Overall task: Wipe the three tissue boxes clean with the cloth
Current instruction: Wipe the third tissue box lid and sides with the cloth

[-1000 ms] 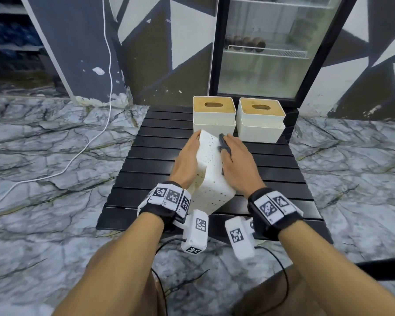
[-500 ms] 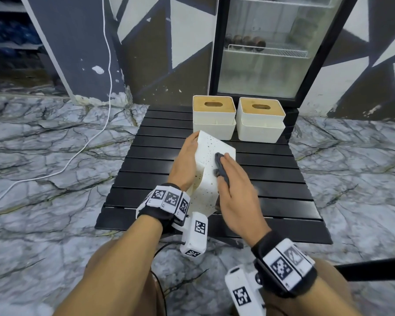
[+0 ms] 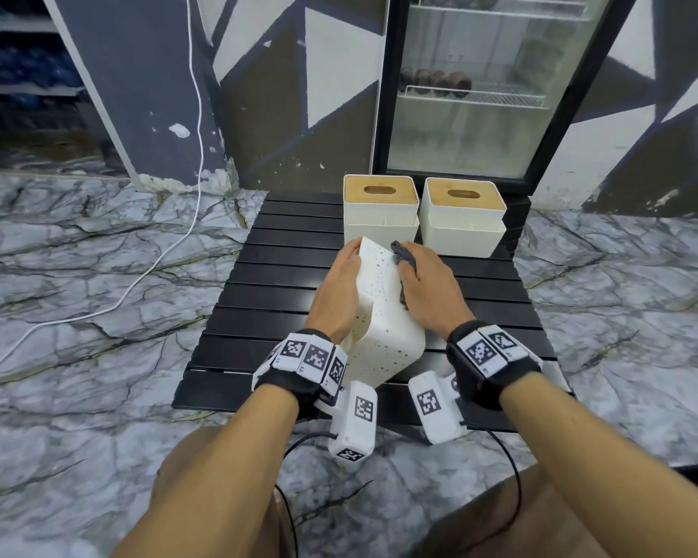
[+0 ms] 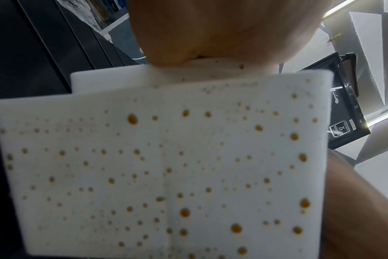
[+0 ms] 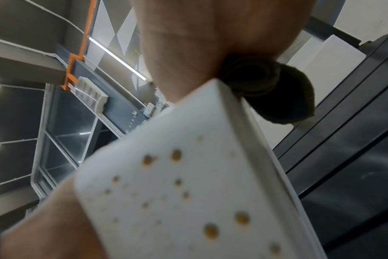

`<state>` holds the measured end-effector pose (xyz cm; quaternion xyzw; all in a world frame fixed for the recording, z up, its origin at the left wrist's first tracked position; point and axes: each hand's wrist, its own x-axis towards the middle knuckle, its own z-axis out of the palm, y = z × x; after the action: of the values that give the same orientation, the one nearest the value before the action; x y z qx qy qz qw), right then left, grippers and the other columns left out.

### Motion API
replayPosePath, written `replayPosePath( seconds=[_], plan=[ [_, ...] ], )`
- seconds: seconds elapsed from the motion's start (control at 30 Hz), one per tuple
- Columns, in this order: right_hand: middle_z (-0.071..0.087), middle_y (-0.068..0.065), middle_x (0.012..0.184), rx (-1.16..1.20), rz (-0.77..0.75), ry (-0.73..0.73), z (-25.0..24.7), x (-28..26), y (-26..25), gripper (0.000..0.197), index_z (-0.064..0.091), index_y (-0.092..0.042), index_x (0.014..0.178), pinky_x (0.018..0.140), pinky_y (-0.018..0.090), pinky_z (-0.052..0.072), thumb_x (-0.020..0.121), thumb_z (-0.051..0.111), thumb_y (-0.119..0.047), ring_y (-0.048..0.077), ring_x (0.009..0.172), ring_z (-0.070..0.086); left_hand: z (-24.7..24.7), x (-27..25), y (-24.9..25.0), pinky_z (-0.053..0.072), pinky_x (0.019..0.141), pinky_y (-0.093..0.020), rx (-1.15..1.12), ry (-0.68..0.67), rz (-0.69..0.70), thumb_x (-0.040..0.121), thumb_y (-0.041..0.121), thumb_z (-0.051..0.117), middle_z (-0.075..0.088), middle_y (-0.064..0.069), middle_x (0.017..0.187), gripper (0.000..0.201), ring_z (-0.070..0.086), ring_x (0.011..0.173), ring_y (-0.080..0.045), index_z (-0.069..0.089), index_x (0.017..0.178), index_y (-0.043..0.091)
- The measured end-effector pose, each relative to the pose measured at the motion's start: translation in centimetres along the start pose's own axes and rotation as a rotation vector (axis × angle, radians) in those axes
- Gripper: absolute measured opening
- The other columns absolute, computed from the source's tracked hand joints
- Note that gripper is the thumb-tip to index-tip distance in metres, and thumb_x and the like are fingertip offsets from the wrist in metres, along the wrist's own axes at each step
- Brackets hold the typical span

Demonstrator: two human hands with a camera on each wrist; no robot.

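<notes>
My right hand [image 3: 430, 289] presses a dark grey cloth [image 3: 404, 254] against the far right edge of the tissue box [image 3: 383, 316] I am cleaning; my fingers curl over the cloth, which bunches out past them at the box's top corner. In the right wrist view the cloth [image 5: 270, 92] sits wedged between my palm and the box's rim. My left hand [image 3: 337, 294] lies along the opposite side of the same box, fingers fairly straight and flat against it, steadying it from the left. The box is tipped off its base and tilted between my two hands above the near half of the black slatted table [image 3: 283, 292]. Its white surface is speckled with brownish-orange spots [image 4: 185, 213], large and small, across the whole face seen from my left wrist. Beyond my fingertips, at the table's far edge, the two other tissue boxes [image 3: 381, 213] [image 3: 463, 219] stand upright side by side, each with a wooden lid and oval slot. Behind them is a glass-door fridge [image 3: 480, 86]. Far to my left a white cable [image 3: 166, 243] trails across the marble floor [image 3: 77, 275].
</notes>
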<state>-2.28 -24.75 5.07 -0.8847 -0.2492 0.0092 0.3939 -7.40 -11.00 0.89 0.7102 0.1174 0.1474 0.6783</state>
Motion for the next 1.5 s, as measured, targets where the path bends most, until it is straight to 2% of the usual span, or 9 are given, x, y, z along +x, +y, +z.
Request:
replayPosePath(
  seconds=[0.43,0.7,0.8,0.87,0.93,1.07,1.17,1.27,1.5],
  plan=[
    [0.026,-0.014,0.151,0.076,-0.106,0.017,0.7,-10.3,-1.0,0.048,0.031,-0.019,0.148,0.117,0.019,0.016,0.100,0.038,-0.021,-0.002,0.140,0.021,0.2,-0.2,-0.2,0.041,0.108,-0.054,-0.013,0.019,0.004,0.084,0.066,0.031,0.062,0.013,0.132,0.048,0.056,0.125,-0.020,0.051,0.126,0.056],
    [0.026,-0.004,0.155,0.014,-0.003,-0.046,-0.4,-4.1,-0.3,0.048,0.029,-0.015,0.148,0.116,0.022,0.015,0.101,0.035,-0.020,0.010,0.142,0.023,0.1,-0.2,0.3,0.039,0.110,-0.055,0.038,-0.040,0.027,0.094,0.058,0.030,0.060,0.012,0.133,0.044,0.055,0.126,-0.020,0.049,0.133,0.048],
    [0.050,0.004,0.136,0.054,0.042,-0.056,-1.0,-1.3,-0.3,0.038,0.041,-0.017,0.138,0.093,0.029,0.047,0.100,0.034,-0.020,0.016,0.104,0.057,0.1,-0.4,0.5,0.037,0.112,-0.052,0.020,-0.041,0.017,0.094,0.057,0.030,0.058,0.014,0.136,0.045,0.053,0.128,-0.017,0.049,0.134,0.048],
    [0.059,0.004,0.111,0.112,0.066,-0.048,-1.3,-0.5,-0.4,0.033,0.046,-0.017,0.131,0.062,0.022,0.048,0.100,0.034,-0.018,0.013,0.070,0.058,0.2,-0.5,0.7,0.039,0.111,-0.050,0.018,-0.026,0.017,0.095,0.055,0.030,0.059,0.016,0.133,0.042,0.054,0.126,-0.014,0.049,0.132,0.049],
    [0.059,0.005,0.108,0.133,0.073,-0.035,-1.3,-0.6,-0.2,0.032,0.047,-0.017,0.129,0.056,0.020,0.047,0.100,0.034,-0.018,0.012,0.065,0.057,0.4,-0.6,0.9,0.040,0.110,-0.049,0.011,-0.010,0.006,0.094,0.056,0.030,0.060,0.019,0.128,0.037,0.055,0.123,-0.012,0.051,0.124,0.056],
    [0.054,-0.002,0.125,0.115,0.038,0.022,-0.7,-3.0,0.4,0.031,0.046,-0.020,0.128,0.090,0.045,0.050,0.099,0.036,-0.019,0.019,0.099,0.058,0.9,-1.0,1.1,0.043,0.107,-0.048,0.018,0.003,-0.023,0.092,0.058,0.030,0.061,0.022,0.121,0.028,0.056,0.118,-0.012,0.050,0.109,0.069],
    [0.033,-0.009,0.150,0.097,-0.017,0.026,-0.4,-6.3,0.5,0.045,0.036,-0.018,0.145,0.116,0.029,0.024,0.100,0.038,-0.017,0.008,0.138,0.031,1.2,-1.2,1.5,0.043,0.107,-0.047,0.027,0.008,-0.023,0.092,0.058,0.030,0.061,0.021,0.118,0.027,0.057,0.117,-0.012,0.050,0.107,0.067],
    [0.028,-0.017,0.149,0.086,-0.147,0.047,0.1,-9.3,0.3,0.044,0.038,-0.021,0.144,0.114,0.011,0.011,0.100,0.040,-0.017,-0.003,0.141,0.016,1.3,-1.3,1.6,0.043,0.107,-0.046,0.039,0.016,-0.030,0.091,0.060,0.030,0.062,0.020,0.117,0.026,0.058,0.116,-0.012,0.052,0.105,0.066],
    [0.024,-0.017,0.152,0.092,-0.259,-0.046,-0.2,-9.3,-0.2,0.046,0.032,-0.025,0.146,0.116,0.016,0.010,0.101,0.038,-0.020,-0.006,0.142,0.011,1.4,-1.5,2.1,0.048,0.101,-0.041,0.094,-0.006,-0.052,0.100,0.057,0.030,0.064,0.013,0.118,0.030,0.061,0.109,-0.013,0.048,0.124,0.055]
  ],
)
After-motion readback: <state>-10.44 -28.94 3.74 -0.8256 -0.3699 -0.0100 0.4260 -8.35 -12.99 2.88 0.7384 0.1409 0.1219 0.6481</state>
